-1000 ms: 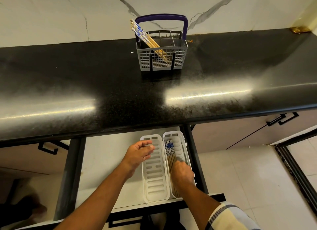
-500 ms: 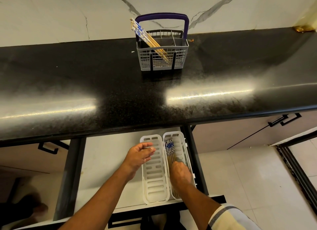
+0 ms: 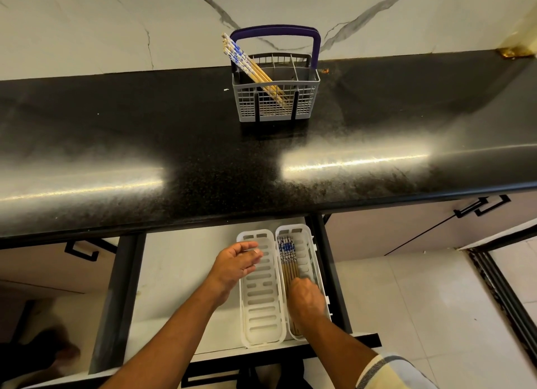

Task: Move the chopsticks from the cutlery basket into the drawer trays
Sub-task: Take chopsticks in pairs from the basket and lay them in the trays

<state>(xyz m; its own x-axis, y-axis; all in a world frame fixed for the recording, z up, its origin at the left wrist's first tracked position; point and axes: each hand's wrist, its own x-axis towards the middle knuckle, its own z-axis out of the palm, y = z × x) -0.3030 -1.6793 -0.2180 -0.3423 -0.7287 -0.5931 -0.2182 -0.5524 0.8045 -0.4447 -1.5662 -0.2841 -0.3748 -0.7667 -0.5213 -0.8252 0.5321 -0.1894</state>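
White trays [image 3: 261,307] sit side by side in the open drawer. Your right hand [image 3: 306,298] is down in the right tray, on the chopsticks [image 3: 287,261] laid there; whether its fingers grip them I cannot tell. Your left hand [image 3: 236,265] hovers loosely open, holding nothing, over the left tray. More chopsticks lean in the basket [image 3: 276,98] on the tabletop [image 3: 174,144] behind the drawer. Next, likely let go and reach up for them.
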